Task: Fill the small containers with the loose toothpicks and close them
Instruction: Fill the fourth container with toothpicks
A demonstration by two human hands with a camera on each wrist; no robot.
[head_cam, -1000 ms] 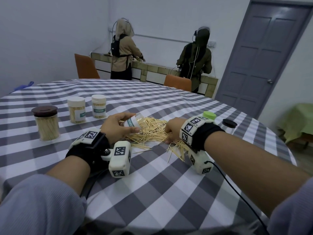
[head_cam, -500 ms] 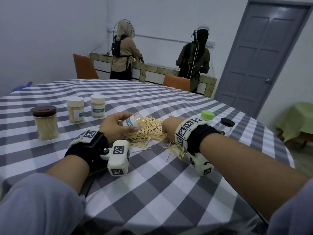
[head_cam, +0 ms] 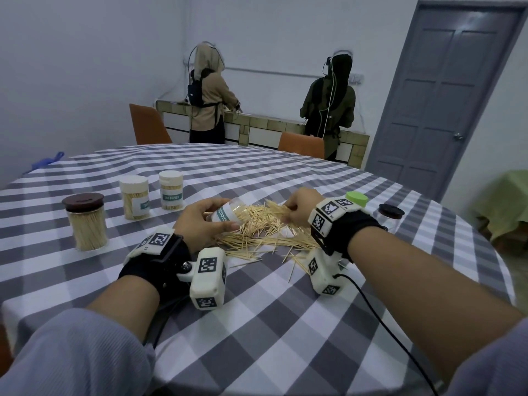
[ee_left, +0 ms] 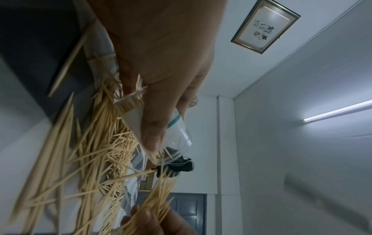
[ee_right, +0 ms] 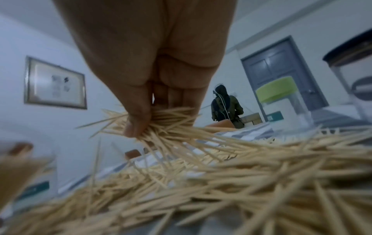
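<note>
Grey-and-white checks under pale straw-coloured toothpicks

The surface (head_cam: 257,324) is showing a grey-and-white checked cloth, with the toothpicks (head_cam: 265,230) lying pale tan on it. The clear container (head_cam: 225,214) is wearing a white label with a teal band. Two white-lidded jars (head_cam: 134,197) are carrying the same teal-and-white labels; another jar (head_cam: 85,221) is topped dark brown. A lime-green lid (head_cam: 357,198) and a black lid (head_cam: 391,211) are showing at the right. The sleeves (head_cam: 71,352) are looking grey-blue.
</note>
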